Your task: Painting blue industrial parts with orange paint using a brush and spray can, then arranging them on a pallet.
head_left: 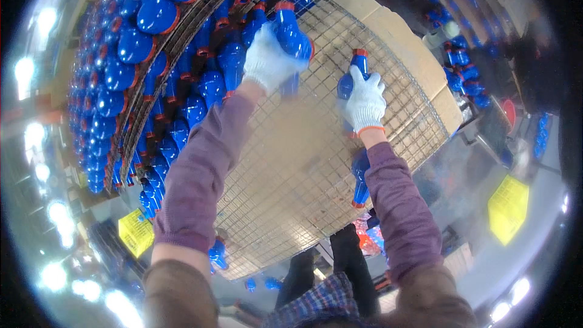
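My left hand [268, 61], in a white knit glove, grips a glossy blue bottle-shaped piece [291, 35] with an orange rim, held over a wire mesh shelf [291, 164]. My right hand [364, 102], also gloved, holds a second blue piece [353, 71] by its neck, orange cap pointing up. Another blue piece [360, 176] shows below my right forearm, partly hidden by the sleeve. Both arms wear purple sleeves.
Rows of several identical blue pieces [182, 109] fill the left part of the mesh shelf and an upper tier [139, 30]. Cardboard sheets [395, 36] lie under the mesh at right. More blue pieces [464, 73] lie on the floor. Yellow crates [509, 206] stand below.
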{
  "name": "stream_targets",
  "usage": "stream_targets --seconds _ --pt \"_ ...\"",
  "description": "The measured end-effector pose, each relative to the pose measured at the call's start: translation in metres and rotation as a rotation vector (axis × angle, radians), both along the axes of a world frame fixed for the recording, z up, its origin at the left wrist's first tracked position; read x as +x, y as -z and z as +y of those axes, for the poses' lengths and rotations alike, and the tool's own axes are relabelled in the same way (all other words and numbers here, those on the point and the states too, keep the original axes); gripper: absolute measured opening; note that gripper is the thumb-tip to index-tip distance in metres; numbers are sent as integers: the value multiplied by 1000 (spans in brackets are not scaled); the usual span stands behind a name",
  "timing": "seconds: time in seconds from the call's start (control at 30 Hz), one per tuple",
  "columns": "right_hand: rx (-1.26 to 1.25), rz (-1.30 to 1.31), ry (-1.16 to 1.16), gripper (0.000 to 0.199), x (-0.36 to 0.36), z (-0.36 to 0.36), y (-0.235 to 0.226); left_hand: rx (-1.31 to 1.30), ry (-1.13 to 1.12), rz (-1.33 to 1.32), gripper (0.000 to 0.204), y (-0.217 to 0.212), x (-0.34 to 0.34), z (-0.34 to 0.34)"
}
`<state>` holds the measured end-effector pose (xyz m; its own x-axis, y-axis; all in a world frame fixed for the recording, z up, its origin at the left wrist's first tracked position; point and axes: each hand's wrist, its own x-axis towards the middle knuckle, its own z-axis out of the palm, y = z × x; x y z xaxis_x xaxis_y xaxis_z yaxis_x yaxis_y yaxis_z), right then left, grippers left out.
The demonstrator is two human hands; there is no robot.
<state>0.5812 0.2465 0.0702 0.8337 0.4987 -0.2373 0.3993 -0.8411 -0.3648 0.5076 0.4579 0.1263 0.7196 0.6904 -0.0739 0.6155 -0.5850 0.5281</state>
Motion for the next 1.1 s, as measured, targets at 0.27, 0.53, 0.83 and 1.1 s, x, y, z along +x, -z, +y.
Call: stream_targets --seconds 0.27,0.53,0.83,1.1 --pt "-3 78 9 73 6 2 0 156 66 479 94 40 124 89" --pt "-52 107 20 74 7 6 -3 292 99 569 104 68 117 107" --pt "-98 20 6 77 3 8 1 376 249 -322 55 115 -27 -42" --pt "-49 31 29 74 4 7 1 316 226 61 57 114 -73 -71"
